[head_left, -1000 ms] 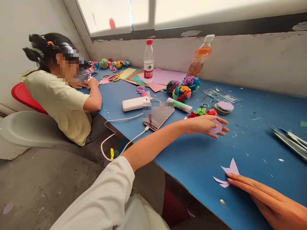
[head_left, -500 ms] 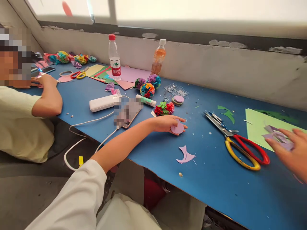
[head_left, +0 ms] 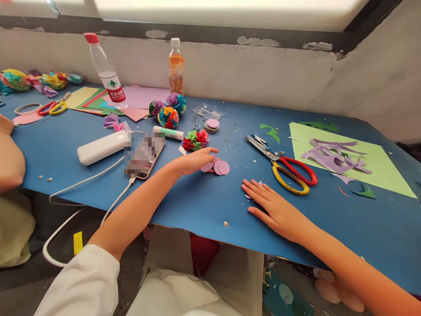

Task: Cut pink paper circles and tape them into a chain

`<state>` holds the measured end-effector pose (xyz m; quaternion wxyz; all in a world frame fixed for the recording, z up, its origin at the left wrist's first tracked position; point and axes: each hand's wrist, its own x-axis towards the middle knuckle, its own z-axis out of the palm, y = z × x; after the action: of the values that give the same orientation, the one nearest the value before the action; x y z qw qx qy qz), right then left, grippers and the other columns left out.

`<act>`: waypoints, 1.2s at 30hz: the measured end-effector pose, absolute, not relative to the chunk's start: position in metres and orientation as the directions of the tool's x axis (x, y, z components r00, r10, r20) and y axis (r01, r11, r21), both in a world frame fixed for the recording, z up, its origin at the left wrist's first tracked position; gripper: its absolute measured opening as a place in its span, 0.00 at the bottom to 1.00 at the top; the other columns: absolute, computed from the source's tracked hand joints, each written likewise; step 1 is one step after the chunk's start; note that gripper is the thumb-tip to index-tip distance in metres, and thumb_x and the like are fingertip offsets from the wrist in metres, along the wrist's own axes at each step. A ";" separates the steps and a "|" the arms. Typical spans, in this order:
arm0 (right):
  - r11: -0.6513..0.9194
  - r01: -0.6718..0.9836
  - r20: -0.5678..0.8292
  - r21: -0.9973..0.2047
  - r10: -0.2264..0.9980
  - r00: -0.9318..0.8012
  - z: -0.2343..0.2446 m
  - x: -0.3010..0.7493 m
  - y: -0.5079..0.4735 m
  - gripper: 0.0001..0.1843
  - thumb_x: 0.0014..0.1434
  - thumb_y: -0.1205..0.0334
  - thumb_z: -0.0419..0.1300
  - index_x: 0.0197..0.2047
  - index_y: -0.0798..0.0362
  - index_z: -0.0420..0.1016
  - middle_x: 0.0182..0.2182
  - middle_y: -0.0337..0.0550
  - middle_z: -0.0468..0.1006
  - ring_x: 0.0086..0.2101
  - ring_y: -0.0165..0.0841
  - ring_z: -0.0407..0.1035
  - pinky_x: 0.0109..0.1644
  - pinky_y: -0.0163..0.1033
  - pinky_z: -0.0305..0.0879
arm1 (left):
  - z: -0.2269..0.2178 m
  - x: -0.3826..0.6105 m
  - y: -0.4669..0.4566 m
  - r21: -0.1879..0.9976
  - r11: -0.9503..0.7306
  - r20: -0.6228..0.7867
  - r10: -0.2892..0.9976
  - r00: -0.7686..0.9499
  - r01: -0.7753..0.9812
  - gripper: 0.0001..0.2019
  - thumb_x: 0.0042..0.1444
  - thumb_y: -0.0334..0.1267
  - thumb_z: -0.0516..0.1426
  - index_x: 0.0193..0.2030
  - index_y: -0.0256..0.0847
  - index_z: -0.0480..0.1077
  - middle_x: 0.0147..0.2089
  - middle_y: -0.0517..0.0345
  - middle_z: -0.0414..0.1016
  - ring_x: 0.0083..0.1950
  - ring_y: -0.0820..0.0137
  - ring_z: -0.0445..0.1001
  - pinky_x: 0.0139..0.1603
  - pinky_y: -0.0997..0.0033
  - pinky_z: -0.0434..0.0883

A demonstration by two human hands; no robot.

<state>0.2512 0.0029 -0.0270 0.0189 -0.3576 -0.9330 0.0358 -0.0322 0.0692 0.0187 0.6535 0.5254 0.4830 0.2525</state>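
My left hand is over the table with its fingers around purple paper circles. One finger stretches out, and part of the grip is hidden. Two more purple circles overlap just right of the fingertips. My right hand lies palm down with fingers stretched out, and bits of purple paper scrap show at its fingertips. Just beyond it rest large scissors with one red and one yellow handle. Purple offcuts are heaped on a light green sheet at the right.
Behind my left hand stand a paper flower, a glue stick and a stack of paper circles. A phone is cabled to a white power bank. A water bottle and an orange drink stand farther back. Another person's arm is at left.
My right hand has moved left from the green sheet, where purple offcuts now lie, onto the scraps near the scissors. Purple circles now spread out beside my left fingertips. The view has turned right.
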 end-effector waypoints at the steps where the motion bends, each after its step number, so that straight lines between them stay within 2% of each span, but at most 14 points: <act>1: 0.698 0.716 0.068 -0.029 0.716 -0.695 -0.027 0.264 0.003 0.32 0.69 0.49 0.43 0.67 0.60 0.61 0.63 0.58 0.64 0.62 0.49 0.60 0.63 0.61 0.62 | 0.020 -0.032 0.068 0.927 0.334 -0.376 0.833 0.405 0.172 0.32 0.56 0.25 0.51 0.69 0.35 0.54 0.64 0.42 0.68 0.60 0.63 0.71 0.60 0.62 0.69; 4: 0.560 0.823 0.300 0.094 0.772 -0.560 -0.022 0.280 0.000 0.28 0.68 0.52 0.44 0.57 0.63 0.71 0.54 0.63 0.75 0.56 0.52 0.69 0.61 0.64 0.61 | 0.020 -0.031 0.067 0.936 0.314 -0.353 0.859 0.372 0.162 0.35 0.54 0.20 0.50 0.70 0.36 0.52 0.65 0.41 0.67 0.62 0.63 0.70 0.60 0.62 0.67; 6: 0.533 0.842 0.387 0.080 0.762 -0.519 -0.017 0.269 0.001 0.24 0.68 0.54 0.47 0.54 0.61 0.74 0.52 0.62 0.77 0.55 0.50 0.70 0.63 0.62 0.60 | 0.017 -0.030 0.067 0.950 0.250 -0.303 0.883 0.358 0.188 0.31 0.56 0.23 0.52 0.67 0.34 0.56 0.62 0.40 0.70 0.60 0.62 0.72 0.59 0.61 0.68; 7: 0.547 0.837 0.392 0.032 0.763 -0.514 -0.014 0.259 0.004 0.23 0.67 0.54 0.48 0.54 0.59 0.74 0.53 0.60 0.77 0.55 0.48 0.70 0.63 0.59 0.61 | 0.015 -0.030 0.068 0.954 0.216 -0.281 0.889 0.363 0.210 0.28 0.57 0.27 0.54 0.66 0.33 0.59 0.61 0.40 0.71 0.59 0.61 0.72 0.59 0.61 0.68; 10: 0.554 0.799 0.254 -0.233 0.828 -0.500 -0.009 0.216 0.027 0.27 0.64 0.52 0.53 0.61 0.59 0.68 0.59 0.58 0.71 0.59 0.47 0.65 0.62 0.56 0.63 | 0.012 -0.034 0.070 0.951 0.145 -0.247 0.888 0.388 0.273 0.21 0.59 0.32 0.54 0.60 0.33 0.66 0.61 0.44 0.72 0.61 0.62 0.71 0.59 0.65 0.67; 12: 0.488 0.760 0.117 -0.430 0.865 -0.489 -0.009 0.190 0.048 0.35 0.57 0.52 0.61 0.64 0.58 0.63 0.64 0.58 0.65 0.62 0.50 0.60 0.65 0.59 0.58 | 0.011 -0.037 0.071 0.947 0.124 -0.239 0.888 0.394 0.295 0.19 0.61 0.30 0.51 0.59 0.34 0.66 0.61 0.45 0.72 0.62 0.63 0.69 0.59 0.66 0.67; 16: 0.467 0.714 0.072 -0.521 0.858 -0.509 -0.012 0.161 0.078 0.33 0.53 0.54 0.64 0.61 0.54 0.67 0.56 0.53 0.74 0.54 0.45 0.70 0.59 0.53 0.66 | 0.012 -0.041 0.075 0.941 0.069 -0.205 0.896 0.394 0.333 0.22 0.59 0.24 0.50 0.61 0.32 0.63 0.60 0.40 0.72 0.61 0.65 0.71 0.56 0.66 0.70; 19: 0.441 0.695 0.069 -0.568 0.866 -0.494 -0.014 0.157 0.082 0.28 0.53 0.57 0.62 0.58 0.53 0.70 0.48 0.50 0.79 0.46 0.42 0.74 0.53 0.49 0.70 | 0.011 -0.041 0.077 0.916 0.013 -0.174 0.913 0.368 0.400 0.23 0.55 0.20 0.52 0.58 0.30 0.65 0.60 0.39 0.71 0.58 0.65 0.73 0.54 0.67 0.72; 21: 0.415 0.689 0.059 -0.594 0.877 -0.477 -0.015 0.160 0.083 0.26 0.53 0.58 0.61 0.56 0.53 0.72 0.44 0.48 0.80 0.42 0.40 0.75 0.49 0.46 0.72 | 0.010 -0.040 0.078 0.891 -0.030 -0.150 0.923 0.355 0.453 0.23 0.53 0.18 0.52 0.56 0.30 0.67 0.58 0.41 0.73 0.55 0.66 0.74 0.52 0.69 0.72; 26: 0.338 0.714 0.026 -0.614 0.912 -0.409 -0.005 0.173 0.093 0.22 0.54 0.54 0.59 0.50 0.54 0.75 0.39 0.47 0.80 0.36 0.37 0.74 0.41 0.42 0.71 | 0.006 -0.045 0.081 0.802 -0.116 -0.110 0.935 0.336 0.586 0.18 0.51 0.24 0.58 0.50 0.34 0.72 0.43 0.52 0.78 0.46 0.67 0.76 0.47 0.71 0.72; 30: 0.291 0.774 0.027 -0.562 0.942 -0.334 0.003 0.182 0.103 0.17 0.57 0.51 0.55 0.40 0.54 0.77 0.35 0.46 0.81 0.34 0.36 0.72 0.38 0.40 0.67 | 0.002 -0.053 0.085 0.713 -0.161 -0.061 0.955 0.289 0.682 0.14 0.53 0.35 0.60 0.47 0.35 0.74 0.41 0.53 0.78 0.45 0.64 0.75 0.47 0.69 0.70; 33: 0.262 0.832 0.054 -0.490 0.961 -0.271 0.000 0.181 0.107 0.19 0.59 0.47 0.53 0.35 0.54 0.76 0.28 0.45 0.79 0.29 0.35 0.69 0.32 0.38 0.62 | 0.001 -0.055 0.086 0.648 -0.188 -0.031 0.962 0.271 0.738 0.13 0.58 0.42 0.57 0.45 0.37 0.75 0.43 0.51 0.79 0.46 0.62 0.74 0.47 0.68 0.69; 36: 0.260 0.871 0.081 -0.416 0.965 -0.249 -0.004 0.176 0.110 0.25 0.62 0.42 0.48 0.28 0.53 0.72 0.22 0.44 0.75 0.26 0.34 0.66 0.29 0.38 0.57 | 0.003 -0.053 0.082 0.577 -0.189 -0.031 0.967 0.252 0.795 0.19 0.64 0.49 0.49 0.41 0.38 0.75 0.42 0.49 0.79 0.45 0.61 0.75 0.44 0.68 0.68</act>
<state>0.1760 0.1101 -0.0044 0.1621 -0.5908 -0.7771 0.1442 -0.0530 0.0821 0.0028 0.2485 0.7512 0.5863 0.1736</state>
